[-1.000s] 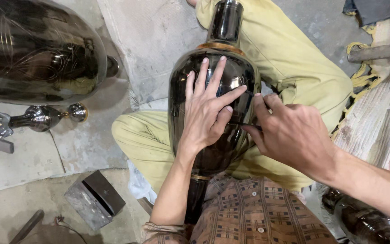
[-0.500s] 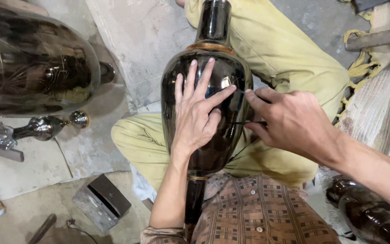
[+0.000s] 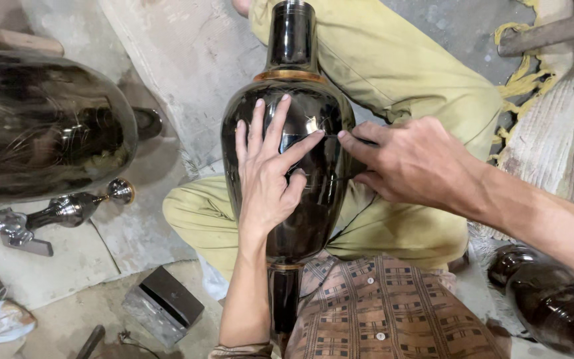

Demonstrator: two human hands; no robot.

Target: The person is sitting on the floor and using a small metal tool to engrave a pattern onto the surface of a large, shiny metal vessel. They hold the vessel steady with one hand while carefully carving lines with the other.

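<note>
Flanking the held dark vase [image 3: 313,173]: large vessel [image 3: 41,126], small vase [image 3: 74,209], metal block [image 3: 164,306].

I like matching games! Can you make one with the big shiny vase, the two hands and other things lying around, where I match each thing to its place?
Things:
1. left hand
2. right hand
3. small metal block
4. little dark vase

Places:
A. lying on its side on the floor, far left
B. flat on the big black vase, fingers spread
C. on the floor, bottom left, by the knee
D. at the big vase's right side, pinching a thin tool

Pairs: 1-B, 2-D, 3-C, 4-A
</note>
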